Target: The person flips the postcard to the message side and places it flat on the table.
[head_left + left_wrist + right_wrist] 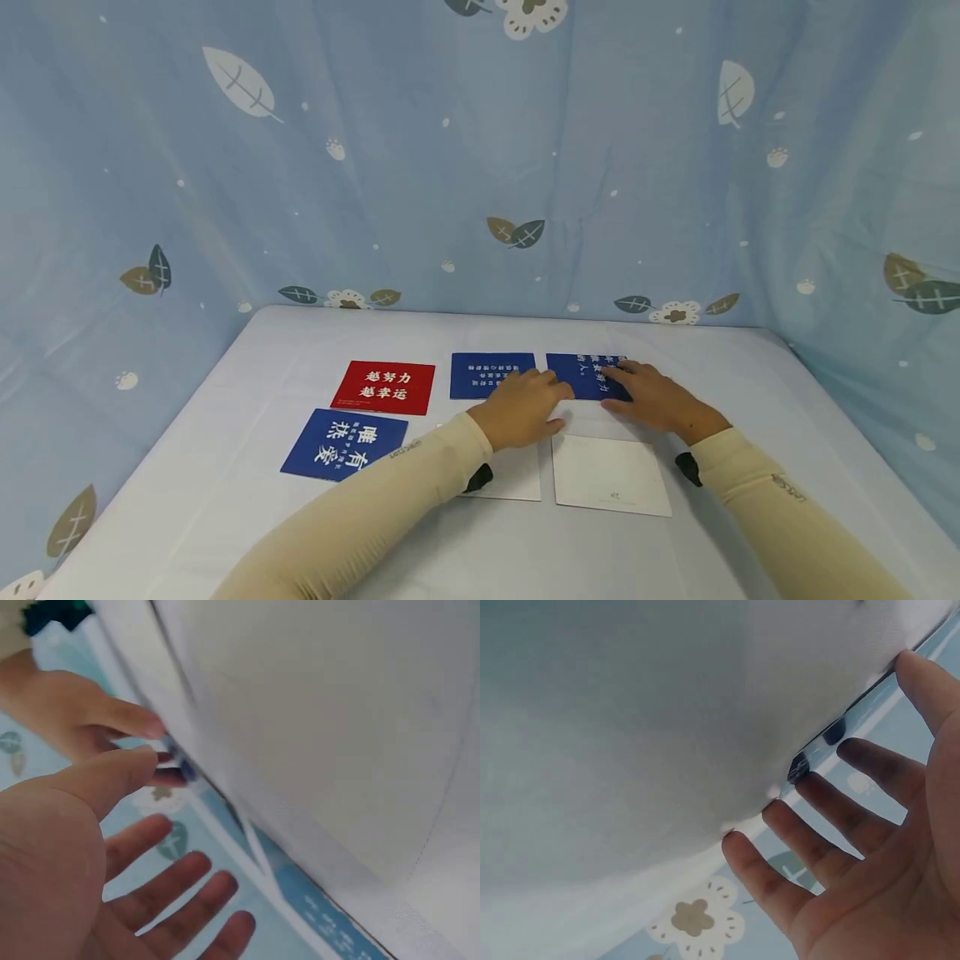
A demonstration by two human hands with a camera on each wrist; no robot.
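In the head view a blue card (585, 377) with white characters lies flat at the back right of a row of cards. My right hand (654, 397) is spread over its right end, fingertips on or right at the card and thumb near its front edge. My left hand (522, 408) hovers at the card's front left corner, its fingers extended and loosely spread, grasping nothing. Beneath that hand, a second blue card (480, 367) is partly hidden. In the right wrist view the right fingers (851, 817) are straight, with fingertips along the tabletop.
A red card (386, 388) and another blue card (322, 442) lie at the left. Nearer me are two white-faced cards, one (611, 473) at the right and one (517, 477) partly under my left forearm. Patterned blue cloth (480, 167) hangs behind the white tabletop (187, 500).
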